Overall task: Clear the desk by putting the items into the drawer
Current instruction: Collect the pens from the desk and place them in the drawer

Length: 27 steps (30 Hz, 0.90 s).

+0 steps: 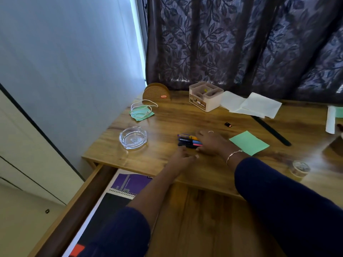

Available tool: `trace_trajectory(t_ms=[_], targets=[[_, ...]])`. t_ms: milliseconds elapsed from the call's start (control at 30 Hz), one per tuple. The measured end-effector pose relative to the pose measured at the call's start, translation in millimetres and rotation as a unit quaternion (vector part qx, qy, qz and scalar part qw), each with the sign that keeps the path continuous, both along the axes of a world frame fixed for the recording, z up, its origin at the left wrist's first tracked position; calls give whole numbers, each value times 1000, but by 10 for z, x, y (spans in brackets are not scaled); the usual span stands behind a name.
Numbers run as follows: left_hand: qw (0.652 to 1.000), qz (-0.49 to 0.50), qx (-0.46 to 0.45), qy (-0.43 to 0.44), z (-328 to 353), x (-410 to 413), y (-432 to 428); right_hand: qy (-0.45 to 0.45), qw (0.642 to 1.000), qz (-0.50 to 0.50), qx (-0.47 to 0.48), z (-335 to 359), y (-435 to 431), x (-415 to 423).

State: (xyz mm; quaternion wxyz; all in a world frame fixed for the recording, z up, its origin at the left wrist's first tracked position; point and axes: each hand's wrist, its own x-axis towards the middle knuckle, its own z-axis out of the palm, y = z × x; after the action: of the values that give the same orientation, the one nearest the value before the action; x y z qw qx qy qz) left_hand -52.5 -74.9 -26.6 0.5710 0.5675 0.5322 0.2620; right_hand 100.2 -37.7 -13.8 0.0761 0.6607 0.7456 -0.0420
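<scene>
A cluster of slim plastic pens (187,140), dark barrels with blue, pink and yellow caps, lies side by side mid-desk (167,119) on glossy wood-grain laminate. The right hand (209,143), with a thin chain bracelet at the wrist and a ring, lies palm-down over the pens' right ends. The blur hides whether its fingers truly close round them, so I cannot tell. The left hand (182,154) reaches in from 6 o'clock with fingers fairly straight, their tips touching the bundle's near side and gripping nothing.

Taking the pens as centre:
- At 9 o'clock is a thick round clear glass ashtray (133,138).
- At 10 o'clock is a soft green face mask (142,112) with white loops.
- At 1 o'clock stands a boxy cream plastic organiser (206,98).
- At 3 o'clock is a flat green paper square (248,143).

The drawer (78,204) stands open at 7 o'clock, with dark wooden walls. In it lies a purple spiral-bound notebook (131,182)
</scene>
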Motion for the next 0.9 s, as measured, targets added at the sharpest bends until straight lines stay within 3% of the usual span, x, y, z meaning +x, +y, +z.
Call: trace_trajectory(t_ms=[167,333,400,467,533,567,633,767,900], targets=[[998,27,-18,-51,-15,17,-33,7,1000,-6,27,-70,-135,-207],[991,68,-31,-111,-29,6,-100,82,994,-64,20,-108,-208,-299],[980,98,-48,-168,-33,-9,-137,157,983,-91,13,-87,-248,-249],[972,108,-58,-199,-22,-28,-149,325,937,-123,23,-40,-339,-205],[974,83,-41,-206,13,-31,-118,529,834,-153,28,42,-466,-219],[977,64,-19,-202,61,-26,-99,601,782,-161,36,63,-513,-233],[980,30,28,-194,187,5,-58,673,716,-175,64,40,-563,-250],[983,-40,80,-158,346,87,-1,734,654,-170,64,-28,-682,-276],[990,-70,57,-112,272,108,7,715,679,-168,6,-81,-777,-265]])
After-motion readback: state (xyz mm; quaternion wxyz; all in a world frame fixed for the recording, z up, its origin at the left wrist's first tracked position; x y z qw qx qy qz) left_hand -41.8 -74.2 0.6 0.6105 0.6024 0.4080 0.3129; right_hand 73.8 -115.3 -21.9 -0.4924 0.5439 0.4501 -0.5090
